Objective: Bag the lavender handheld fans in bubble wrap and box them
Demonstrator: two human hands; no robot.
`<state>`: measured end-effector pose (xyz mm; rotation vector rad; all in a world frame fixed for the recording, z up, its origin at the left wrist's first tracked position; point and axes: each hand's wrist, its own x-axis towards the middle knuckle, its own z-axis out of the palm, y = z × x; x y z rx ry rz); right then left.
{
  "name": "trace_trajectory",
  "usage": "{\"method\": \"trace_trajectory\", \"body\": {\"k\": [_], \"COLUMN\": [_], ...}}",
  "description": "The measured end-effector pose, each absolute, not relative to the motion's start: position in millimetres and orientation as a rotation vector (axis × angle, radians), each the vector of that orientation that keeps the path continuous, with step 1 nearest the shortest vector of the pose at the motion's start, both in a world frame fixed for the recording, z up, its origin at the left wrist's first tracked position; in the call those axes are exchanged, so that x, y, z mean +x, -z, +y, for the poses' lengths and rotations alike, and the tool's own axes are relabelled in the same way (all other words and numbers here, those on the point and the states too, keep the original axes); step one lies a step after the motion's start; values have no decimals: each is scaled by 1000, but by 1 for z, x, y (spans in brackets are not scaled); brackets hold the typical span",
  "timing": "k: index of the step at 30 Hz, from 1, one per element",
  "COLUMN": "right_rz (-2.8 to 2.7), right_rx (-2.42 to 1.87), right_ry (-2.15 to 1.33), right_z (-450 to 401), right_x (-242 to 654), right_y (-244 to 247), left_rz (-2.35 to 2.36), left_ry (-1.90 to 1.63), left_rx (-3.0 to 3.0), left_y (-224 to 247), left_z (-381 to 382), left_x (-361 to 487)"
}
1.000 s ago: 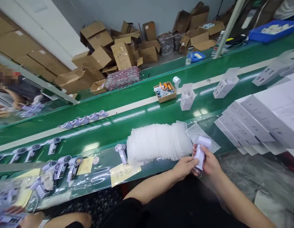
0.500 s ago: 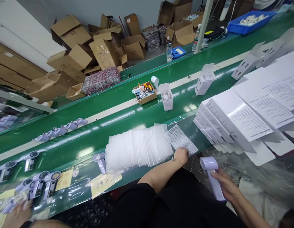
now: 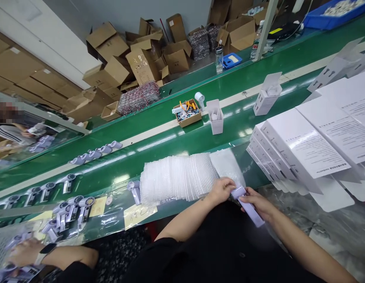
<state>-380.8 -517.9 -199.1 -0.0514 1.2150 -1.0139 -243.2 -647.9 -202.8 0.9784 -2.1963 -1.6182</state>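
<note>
My right hand [image 3: 257, 202] grips a lavender handheld fan [image 3: 251, 210] by its upper handle, and the fan slants down toward my body. The fingers of my left hand [image 3: 222, 190] are closed at the fan's round head; whether they also pinch the bag edge is hidden. Just beyond both hands lies a clear bubble-wrap bag [image 3: 228, 165] on the bench edge. To its left, a fanned-out row of bubble-wrap bags [image 3: 178, 177] stretches along the bench. Another lavender fan [image 3: 135, 192] lies at that row's left end.
White printed boxes [image 3: 306, 141] are stacked at right. An open white box [image 3: 215, 118] and a small carton of parts [image 3: 188, 118] stand on the green conveyor [image 3: 159, 145]. At lower left, a co-worker's hand [image 3: 26, 251] is among several fans [image 3: 73, 210].
My right hand has brought the fan up and left to meet my left hand. The bag lies flatter beyond them. The view has shifted, and the co-worker's hand and watch show more.
</note>
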Motion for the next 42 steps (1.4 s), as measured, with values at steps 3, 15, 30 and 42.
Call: {"method": "trace_trajectory", "body": {"k": [3, 15, 30, 42], "right_rz": [1249, 1213, 1136, 1453], "right_rx": [7, -233, -122, 143], "right_ry": [1053, 1051, 1430, 1467], "right_z": [-517, -523, -531, -557], "right_x": [-373, -401, -344, -326], "right_y": [200, 165, 179, 183], "left_rz": [-2516, -2603, -2797, -2773], "left_ry": [1454, 1397, 446, 1029], "left_rx": [711, 457, 61, 506], "left_y": [196, 166, 189, 183], "left_z": [-651, -661, -663, -665], "left_x": [-234, -238, -199, -219]}}
